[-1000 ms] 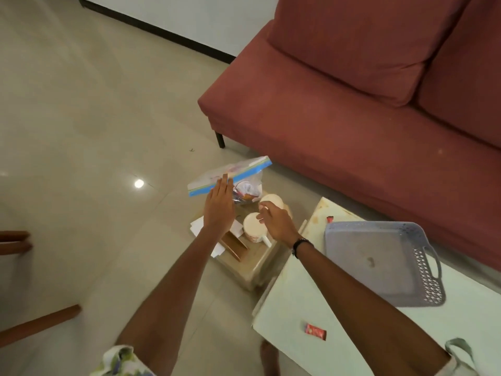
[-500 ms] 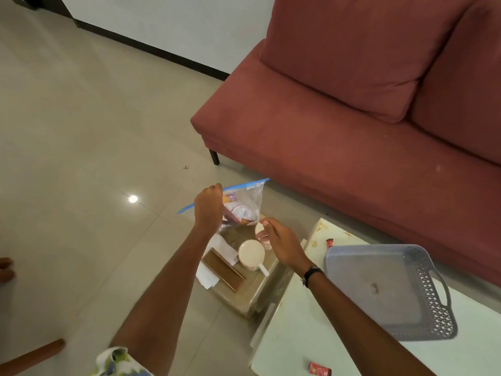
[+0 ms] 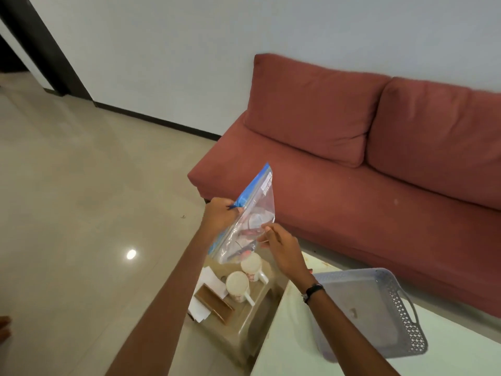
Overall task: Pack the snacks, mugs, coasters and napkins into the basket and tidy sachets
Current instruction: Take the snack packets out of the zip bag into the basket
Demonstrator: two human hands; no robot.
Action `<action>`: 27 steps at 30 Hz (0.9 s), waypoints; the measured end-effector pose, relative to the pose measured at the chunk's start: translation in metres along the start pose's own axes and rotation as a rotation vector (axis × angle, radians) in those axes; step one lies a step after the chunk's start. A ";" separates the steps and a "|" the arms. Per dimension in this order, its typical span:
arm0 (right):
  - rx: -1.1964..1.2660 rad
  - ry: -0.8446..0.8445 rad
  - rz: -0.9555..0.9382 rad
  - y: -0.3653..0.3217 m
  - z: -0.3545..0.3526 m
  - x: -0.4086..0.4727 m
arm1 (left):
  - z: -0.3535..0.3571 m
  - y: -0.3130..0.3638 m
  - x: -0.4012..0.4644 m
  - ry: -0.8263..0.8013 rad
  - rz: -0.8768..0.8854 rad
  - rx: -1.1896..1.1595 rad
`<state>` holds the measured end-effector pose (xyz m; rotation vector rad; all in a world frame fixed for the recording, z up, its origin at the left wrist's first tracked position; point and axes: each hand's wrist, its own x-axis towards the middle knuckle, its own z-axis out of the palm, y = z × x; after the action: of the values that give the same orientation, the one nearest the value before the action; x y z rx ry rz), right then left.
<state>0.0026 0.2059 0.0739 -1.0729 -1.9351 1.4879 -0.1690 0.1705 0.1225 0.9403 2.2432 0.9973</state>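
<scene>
A clear zip bag of snacks (image 3: 250,213) with a blue seal strip hangs tilted in the air above a low stool. My left hand (image 3: 219,217) grips its blue top edge. My right hand (image 3: 282,246) touches the bag's lower right side with its fingers. Under the bag, two white mugs (image 3: 238,286) stand on the beige stool (image 3: 244,321), beside brown coasters (image 3: 214,303) and white napkins (image 3: 210,278). The grey plastic basket (image 3: 401,321) sits on the white table at the right, with nothing in it.
A red sofa (image 3: 366,158) runs along the wall behind the stool and table. The white table (image 3: 298,343) stands right of the stool. Tiled floor (image 3: 81,213) spreads to the left, and a doorway (image 3: 32,50) lies at the far left.
My left hand has lifted the snack bag up off the stool and tilted it. My right hand left the mug and came up to the bag. The view has tilted upward.
</scene>
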 end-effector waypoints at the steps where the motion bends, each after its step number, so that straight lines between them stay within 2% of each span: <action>1: 0.013 0.013 -0.005 -0.006 -0.011 -0.008 | 0.007 0.012 -0.014 -0.033 -0.025 -0.095; 4: 0.002 0.054 -0.005 -0.015 -0.044 -0.040 | 0.037 0.043 -0.061 -0.087 -0.068 -0.303; 14: -0.030 0.199 0.074 0.025 -0.200 -0.213 | 0.180 0.124 -0.240 -0.201 -0.267 -0.487; 21: 0.026 0.292 0.208 0.056 -0.292 -0.311 | 0.269 0.163 -0.345 -0.294 -0.191 -0.561; 27: -0.112 0.470 0.252 0.063 -0.348 -0.359 | 0.321 0.181 -0.412 -0.301 -0.056 -0.420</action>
<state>0.4941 0.1254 0.1519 -1.6000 -1.6080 1.1189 0.3772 0.0861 0.1387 0.7755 1.7144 1.1556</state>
